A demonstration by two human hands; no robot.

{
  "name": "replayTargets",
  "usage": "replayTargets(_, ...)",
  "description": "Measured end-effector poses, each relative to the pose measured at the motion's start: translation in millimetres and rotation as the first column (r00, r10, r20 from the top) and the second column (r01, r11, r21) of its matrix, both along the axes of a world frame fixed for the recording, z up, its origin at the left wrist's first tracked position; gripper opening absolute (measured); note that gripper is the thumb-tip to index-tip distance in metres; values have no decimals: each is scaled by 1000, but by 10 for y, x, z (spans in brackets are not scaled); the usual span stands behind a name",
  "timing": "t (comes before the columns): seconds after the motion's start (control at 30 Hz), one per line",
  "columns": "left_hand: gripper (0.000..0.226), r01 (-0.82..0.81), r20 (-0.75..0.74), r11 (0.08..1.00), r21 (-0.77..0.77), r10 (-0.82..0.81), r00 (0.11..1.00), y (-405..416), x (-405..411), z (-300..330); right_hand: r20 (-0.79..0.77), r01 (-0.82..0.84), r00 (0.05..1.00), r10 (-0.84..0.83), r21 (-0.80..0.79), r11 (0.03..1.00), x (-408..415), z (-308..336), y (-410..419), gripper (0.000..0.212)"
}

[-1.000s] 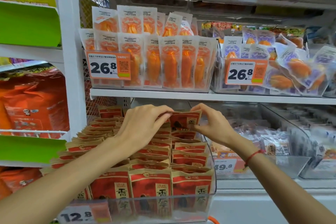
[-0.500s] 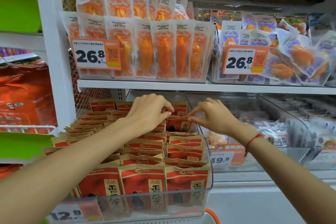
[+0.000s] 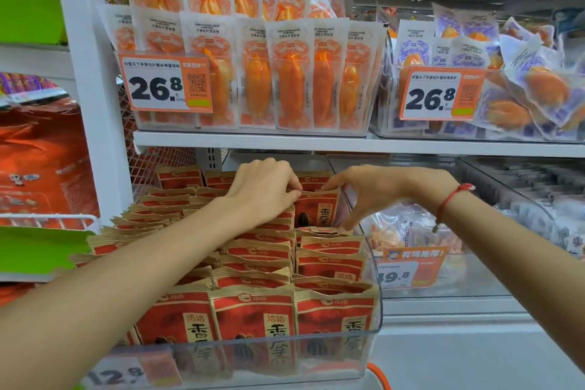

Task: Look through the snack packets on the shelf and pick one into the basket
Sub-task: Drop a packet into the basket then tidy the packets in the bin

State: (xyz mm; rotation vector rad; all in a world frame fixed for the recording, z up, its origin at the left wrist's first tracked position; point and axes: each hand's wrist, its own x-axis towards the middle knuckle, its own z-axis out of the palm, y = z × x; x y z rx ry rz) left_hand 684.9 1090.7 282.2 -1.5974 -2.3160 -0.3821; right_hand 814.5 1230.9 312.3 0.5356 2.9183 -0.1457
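Both hands (image 3: 311, 191) pinching one red packet (image 3: 316, 209) at clear bin (image 3: 364, 345) rear, tilted upright (label check, probably).

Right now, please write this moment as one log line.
stage: browsing | left hand: pinches red packet top | right hand: holds same packet's right edge | packet: upright in clear bin | basket: packet not yet in

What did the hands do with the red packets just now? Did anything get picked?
The packet held up a second ago went back down. Now both hands, left hand and right hand, tip one red packet in the right row upright, so its front shows. Nothing has left the clear bin; the front packets stayed put.
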Motion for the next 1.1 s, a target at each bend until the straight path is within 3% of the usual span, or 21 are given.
replayTargets(0.07, 37, 12, 5, 999, -33, -12, 1000, -4, 22, -11, -7, -9, 1000, 9, 37, 999, 20, 15, -42, 76)
replayTargets(0.27, 80, 47, -1, 968, -248, -48, 999, 51, 95, 43, 33, -22, 999, 11, 367, 930, -96, -140, -126, 76)
replayTargets(0.37, 86, 35, -23, 950, -311, -44, 999, 70, 111, 73, 54, -17, 999, -3, 383, 924, -158, -153, -110, 68)
replayTargets(0.47, 84, 23, -21, 955, -295, -31, 999, 90, 111, 69, -23, 1, 1000, 8, 365, 931, -108, -179, -101, 52)
replayTargets(0.6, 74, -5, 70, 976, -216, 21, 997, 138, 93, 35, -182, 48, 983, 25, 383, 922, -27, -267, -27, 48)
replayTargets(0.73, 67, -55, 144, 959, -279, 99, 985, 177, 108, 32, -38, 97, 995, -97, -12, 995, -38, -220, 10, 68)
replayTargets(0.87, 37, -31, 179, 974, -224, 72, 981, 184, 59, 18, -27, 33, 999, -26, 266, 963, -45, -232, -25, 71)
replayTargets(1.0, 35, 9, 212, 976, -219, 38, 977, 155, 24, 5, -121, 3, 991, 52, 409, 913, -51, -299, -44, 52)
replayTargets(1.1, 35, 23, 219, 972, -233, 29, 975, 169, 3, 1, -182, 39, 982, 41, 414, 909, -43, -328, -24, 47)
